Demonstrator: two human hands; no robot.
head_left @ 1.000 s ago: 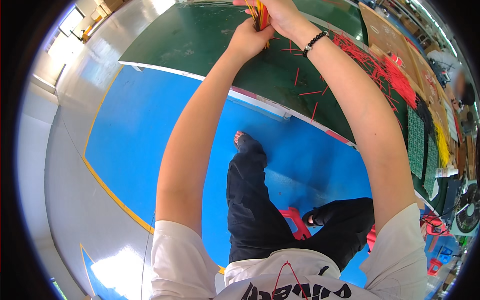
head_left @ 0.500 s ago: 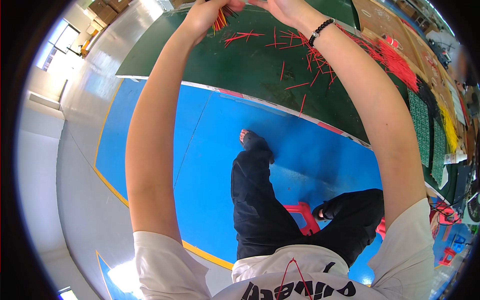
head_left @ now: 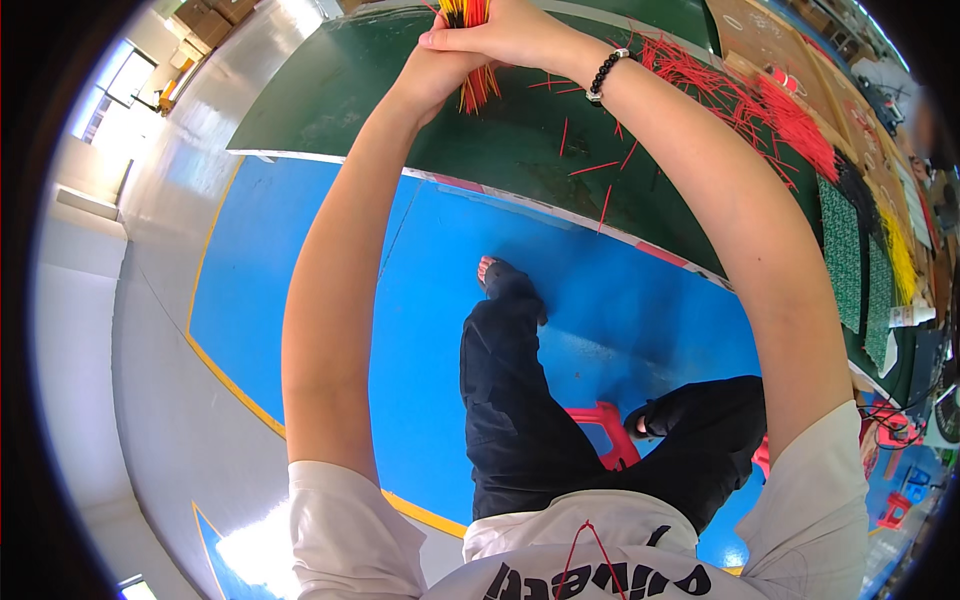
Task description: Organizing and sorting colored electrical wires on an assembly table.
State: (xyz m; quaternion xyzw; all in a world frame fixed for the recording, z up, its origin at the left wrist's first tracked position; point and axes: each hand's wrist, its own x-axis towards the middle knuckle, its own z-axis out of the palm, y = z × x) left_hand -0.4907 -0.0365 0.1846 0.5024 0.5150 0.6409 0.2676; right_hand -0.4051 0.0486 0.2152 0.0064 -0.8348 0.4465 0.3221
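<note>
At the top edge of the view, both my hands close around one bundle of thin red, yellow and black wires [head_left: 479, 92]. My left hand [head_left: 436, 76] grips it from the left and below. My right hand [head_left: 512, 36], above a black bead bracelet, wraps it from the right, its thumb laid across toward the left hand. Wire ends stick out above and below the hands; some fingers are hidden behind the bundle. Loose red wires [head_left: 690, 85] lie scattered on the dark green tabletop [head_left: 330, 110], beyond and under my right forearm.
A thick pile of red wires [head_left: 800, 125] lies at the right, beside black wires [head_left: 853, 190] and yellow wires [head_left: 897, 255]. Green patterned sheets [head_left: 840, 250] hang near the table's right end. Beneath my legs is a red stool [head_left: 605, 425] on the blue floor.
My right hand has moved left and closed on the bundle beside my left hand. The bundle and my left hand have come slightly right and nearer. Several loose red wires near the bundle no longer show.
</note>
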